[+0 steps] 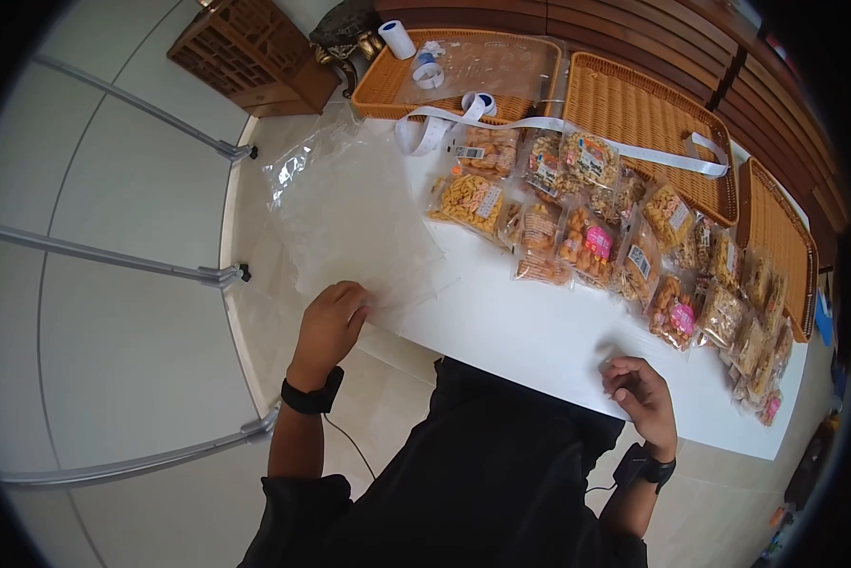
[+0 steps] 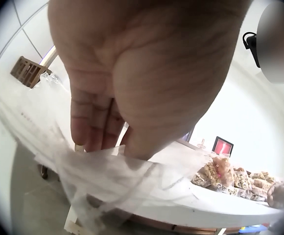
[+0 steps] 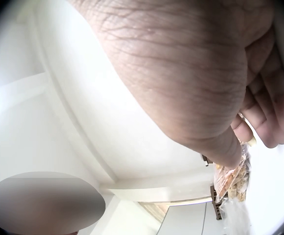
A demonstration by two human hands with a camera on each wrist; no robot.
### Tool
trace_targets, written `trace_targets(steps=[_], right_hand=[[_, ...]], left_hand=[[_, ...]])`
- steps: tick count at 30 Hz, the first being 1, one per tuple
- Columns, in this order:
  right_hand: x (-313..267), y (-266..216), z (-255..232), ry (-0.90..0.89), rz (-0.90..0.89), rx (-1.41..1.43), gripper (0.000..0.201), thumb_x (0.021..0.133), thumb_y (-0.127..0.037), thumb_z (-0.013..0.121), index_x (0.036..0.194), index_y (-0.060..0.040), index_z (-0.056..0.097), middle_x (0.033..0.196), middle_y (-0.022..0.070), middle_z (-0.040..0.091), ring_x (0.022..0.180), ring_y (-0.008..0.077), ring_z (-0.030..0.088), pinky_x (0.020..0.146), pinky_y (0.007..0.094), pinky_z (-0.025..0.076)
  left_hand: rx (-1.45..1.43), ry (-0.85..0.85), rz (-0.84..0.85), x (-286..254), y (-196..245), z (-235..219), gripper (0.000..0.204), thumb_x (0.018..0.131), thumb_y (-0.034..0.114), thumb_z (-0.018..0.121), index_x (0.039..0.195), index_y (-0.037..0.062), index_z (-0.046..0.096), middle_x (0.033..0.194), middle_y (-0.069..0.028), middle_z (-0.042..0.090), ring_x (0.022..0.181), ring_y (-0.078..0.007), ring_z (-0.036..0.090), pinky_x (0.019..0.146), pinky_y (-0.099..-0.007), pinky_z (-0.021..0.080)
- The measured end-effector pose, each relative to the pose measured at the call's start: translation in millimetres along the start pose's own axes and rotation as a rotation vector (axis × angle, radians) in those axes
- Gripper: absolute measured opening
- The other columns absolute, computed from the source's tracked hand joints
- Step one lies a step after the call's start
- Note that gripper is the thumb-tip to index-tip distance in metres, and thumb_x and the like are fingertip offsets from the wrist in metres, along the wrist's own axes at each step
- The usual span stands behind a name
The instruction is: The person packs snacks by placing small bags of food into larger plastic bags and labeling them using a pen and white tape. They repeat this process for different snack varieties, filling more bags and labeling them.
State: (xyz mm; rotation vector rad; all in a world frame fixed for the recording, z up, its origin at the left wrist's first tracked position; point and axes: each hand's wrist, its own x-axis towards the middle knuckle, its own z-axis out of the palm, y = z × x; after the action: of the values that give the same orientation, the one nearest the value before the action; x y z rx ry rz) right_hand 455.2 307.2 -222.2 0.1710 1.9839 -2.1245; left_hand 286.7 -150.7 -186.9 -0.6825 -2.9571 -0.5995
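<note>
fingers of our left hand point(image 1: 331, 324) are drawn close together with the thumb, pinching the near edge of some clear plastic bags point(image 1: 345, 213). we see these bags lying flat and overlapping across the left end of the white desk point(image 1: 529, 327), part of them reaching past its edge above the pale floor point(image 1: 387, 379). our right hand point(image 1: 645, 402) is at the near edge of the desk, its fingers loosely bent, with a gap to the thumb; we make out nothing held there.

just beyond that hand is a nut packet with a pink label point(image 1: 673, 312), one of many snack packets point(image 1: 539, 232) crowded along the desk from beside the bags to its right end. some packets lie on top of others, and several carry white labels.

behind them we have three wicker trays point(image 1: 653, 114) side by side. a long white paper strip point(image 1: 667, 157) runs from a label roll point(image 1: 480, 104) and trails over the middle tray. in the left tray we see a clear plastic sheet point(image 1: 487, 66) and another white roll point(image 1: 397, 40).

farther out, a wooden cabinet point(image 1: 245, 57) stands on the floor, and pale panels point(image 1: 122, 189) line our left side. we wear dark straps point(image 1: 313, 395) on both wrists.
</note>
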Motion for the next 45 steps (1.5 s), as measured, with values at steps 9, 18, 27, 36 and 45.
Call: trace_targets(steps=[9, 18, 27, 36, 45], right_hand=[[-3, -7, 0, 0.008, -0.051, -0.099, 0.035, 0.091, -0.002, 0.067, 0.125, -0.0055, 0.060, 0.105, 0.0036, 0.066, 0.093, 0.0131, 0.062, 0.082, 0.0297, 0.052], [-5, 1, -4, -0.011, -0.118, -0.107, 0.035, 0.093, -0.009, 0.068, 0.127, -0.0056, 0.060, 0.102, 0.0033, 0.065, 0.092, 0.0134, 0.062, 0.078, 0.0287, 0.052], [-1, -21, 6, -0.024, -0.119, -0.293, 0.032, 0.094, -0.014, 0.067, 0.124, -0.0039, 0.060, 0.100, 0.0091, 0.068, 0.088, 0.0191, 0.067, 0.077, 0.0307, 0.053], [14, -31, 46, -0.165, -0.307, -0.079, 0.071, 0.095, -0.032, 0.067, 0.149, -0.0003, 0.034, 0.132, 0.0166, 0.057, 0.118, 0.0294, 0.059, 0.099, 0.0396, 0.048], [29, -17, 79, 0.010, 0.030, 0.176, 0.018, 0.101, -0.011, 0.057, 0.115, -0.0004, 0.057, 0.084, 0.0053, 0.069, 0.072, 0.0125, 0.066, 0.065, 0.0251, 0.053]], left_hand=[[-0.013, 0.002, 0.014, 3, -5, 3, 0.014, 0.084, -0.001, 0.065, 0.098, -0.0006, 0.064, 0.097, -0.0175, 0.067, 0.089, -0.0374, 0.065, 0.079, -0.0402, 0.053], [-0.004, -0.024, 0.046, 2, -22, -6, 0.009, 0.085, -0.007, 0.062, 0.094, -0.0033, 0.062, 0.089, -0.0160, 0.066, 0.080, -0.0306, 0.066, 0.074, -0.0333, 0.052], [-0.218, 0.503, -0.190, 6, 17, -31, 0.006, 0.096, 0.000, 0.056, 0.091, 0.0008, 0.059, 0.089, -0.0072, 0.061, 0.079, -0.0138, 0.058, 0.068, -0.0277, 0.048], [0.323, 0.179, 0.448, 23, 159, -10, 0.008, 0.081, -0.001, 0.063, 0.088, 0.0000, 0.060, 0.103, -0.0193, 0.063, 0.102, -0.0387, 0.061, 0.085, -0.0497, 0.050], [-0.308, -0.171, 0.410, 32, 215, 49, 0.015, 0.073, 0.002, 0.067, 0.081, 0.0022, 0.055, 0.095, -0.0098, 0.055, 0.081, -0.0282, 0.061, 0.066, -0.0394, 0.051]])
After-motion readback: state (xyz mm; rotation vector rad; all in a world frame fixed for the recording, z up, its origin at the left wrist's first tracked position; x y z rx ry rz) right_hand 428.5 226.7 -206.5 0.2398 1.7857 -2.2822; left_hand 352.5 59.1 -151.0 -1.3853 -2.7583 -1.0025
